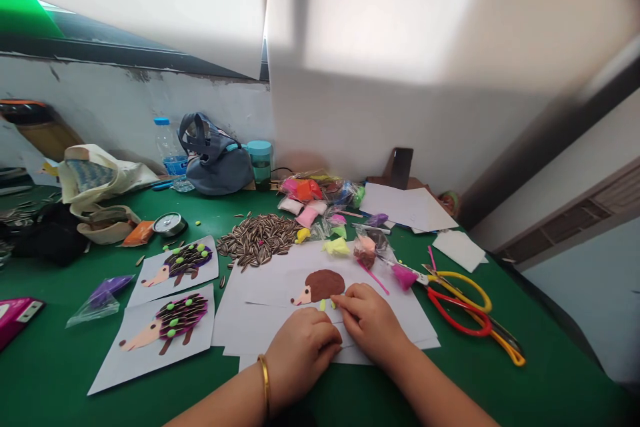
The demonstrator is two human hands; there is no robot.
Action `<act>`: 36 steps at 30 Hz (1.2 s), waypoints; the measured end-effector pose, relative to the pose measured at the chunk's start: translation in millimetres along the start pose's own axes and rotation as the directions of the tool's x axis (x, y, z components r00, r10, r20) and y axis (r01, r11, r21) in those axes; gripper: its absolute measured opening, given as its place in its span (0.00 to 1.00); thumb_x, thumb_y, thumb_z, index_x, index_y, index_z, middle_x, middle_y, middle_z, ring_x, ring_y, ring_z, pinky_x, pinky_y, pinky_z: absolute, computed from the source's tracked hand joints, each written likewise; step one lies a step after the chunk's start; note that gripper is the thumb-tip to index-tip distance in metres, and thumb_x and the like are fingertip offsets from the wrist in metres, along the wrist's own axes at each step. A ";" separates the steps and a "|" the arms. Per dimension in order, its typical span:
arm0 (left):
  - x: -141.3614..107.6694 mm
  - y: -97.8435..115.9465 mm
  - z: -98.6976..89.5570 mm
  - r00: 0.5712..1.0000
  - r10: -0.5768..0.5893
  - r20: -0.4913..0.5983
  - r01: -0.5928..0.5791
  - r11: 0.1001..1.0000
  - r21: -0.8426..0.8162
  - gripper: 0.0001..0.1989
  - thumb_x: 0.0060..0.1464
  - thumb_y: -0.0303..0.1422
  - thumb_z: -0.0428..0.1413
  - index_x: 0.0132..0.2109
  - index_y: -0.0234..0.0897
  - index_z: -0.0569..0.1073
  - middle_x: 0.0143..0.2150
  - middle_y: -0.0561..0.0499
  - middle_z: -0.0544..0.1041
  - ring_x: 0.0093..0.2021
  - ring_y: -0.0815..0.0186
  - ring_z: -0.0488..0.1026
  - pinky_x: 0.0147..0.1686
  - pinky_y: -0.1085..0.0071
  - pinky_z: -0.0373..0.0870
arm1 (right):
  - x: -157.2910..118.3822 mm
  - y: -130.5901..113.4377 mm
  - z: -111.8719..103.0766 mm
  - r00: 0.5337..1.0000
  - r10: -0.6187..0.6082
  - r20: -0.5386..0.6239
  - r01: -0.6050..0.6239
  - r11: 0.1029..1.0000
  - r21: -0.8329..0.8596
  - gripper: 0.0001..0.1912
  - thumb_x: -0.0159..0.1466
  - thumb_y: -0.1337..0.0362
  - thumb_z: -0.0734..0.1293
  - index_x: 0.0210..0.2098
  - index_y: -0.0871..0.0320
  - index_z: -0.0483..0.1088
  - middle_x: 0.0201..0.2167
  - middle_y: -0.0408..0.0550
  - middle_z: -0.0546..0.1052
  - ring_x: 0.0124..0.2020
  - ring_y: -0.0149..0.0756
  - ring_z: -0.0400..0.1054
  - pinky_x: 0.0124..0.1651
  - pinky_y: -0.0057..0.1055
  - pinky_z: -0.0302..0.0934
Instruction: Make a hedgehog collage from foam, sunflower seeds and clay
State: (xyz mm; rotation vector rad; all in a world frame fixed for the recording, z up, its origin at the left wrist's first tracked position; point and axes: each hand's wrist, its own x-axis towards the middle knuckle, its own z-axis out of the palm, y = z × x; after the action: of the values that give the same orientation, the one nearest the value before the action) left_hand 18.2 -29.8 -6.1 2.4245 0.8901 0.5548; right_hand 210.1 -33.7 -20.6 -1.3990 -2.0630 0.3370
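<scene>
A hedgehog figure with a brown clay body (327, 285) and a peach face (303, 296) lies on white paper (280, 320) in front of me. Below its body are small yellow-green clay pieces (323, 305). The thumb and fingertips of my right hand (374, 320) pinch one such piece against the paper. My left hand (303, 347), with a gold bangle (264, 377) at the wrist, rests on the lower part of the paper. Its fingers are curled in, and whatever they may hold is hidden.
Sunflower seeds (260, 240) are heaped behind the paper, beside bagged coloured clay (305, 190). Two hedgehog pictures (167, 330) lie left. Scissors (460, 303) with yellow and red handles lie right. A bag (217, 163), a teal-lidded cup (260, 163) and a phone (401, 167) stand by the wall.
</scene>
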 end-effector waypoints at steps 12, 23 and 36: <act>0.7 -1.3 0.5 1.000 0.001 0.008 -0.001 1.000 -0.001 0.05 0.55 0.25 0.57 0.35 0.38 0.77 0.33 0.50 0.77 0.37 0.62 0.72 0.39 0.67 0.67 | -0.4 -0.2 -2.4 0.999 0.010 -0.035 -0.007 0.997 0.082 0.19 0.64 0.72 0.60 0.49 0.53 0.75 0.34 0.49 0.74 0.37 0.39 0.68 0.40 0.36 0.65; 0.5 0.6 -0.6 1.000 -0.016 0.018 0.016 1.000 0.004 0.04 0.54 0.25 0.58 0.34 0.37 0.77 0.33 0.50 0.77 0.37 0.62 0.72 0.39 0.67 0.67 | -2.2 0.6 2.1 1.000 -0.018 0.015 0.019 0.999 -0.028 0.18 0.61 0.73 0.61 0.46 0.55 0.77 0.33 0.50 0.74 0.36 0.39 0.66 0.40 0.36 0.63; 1.7 -2.1 2.0 0.999 -0.038 0.019 0.039 0.999 -0.031 0.04 0.54 0.25 0.58 0.34 0.37 0.77 0.33 0.51 0.78 0.37 0.63 0.73 0.40 0.68 0.66 | -11.2 -1.3 0.5 0.995 -0.087 0.057 0.093 0.989 -0.118 0.20 0.60 0.76 0.62 0.48 0.57 0.74 0.36 0.51 0.72 0.37 0.40 0.64 0.41 0.35 0.62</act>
State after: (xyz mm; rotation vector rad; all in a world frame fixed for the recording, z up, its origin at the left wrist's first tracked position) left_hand 19.4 -27.9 -8.6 2.3756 0.9114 0.5270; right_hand 211.6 -44.4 -24.2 -1.3742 -2.2127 0.2158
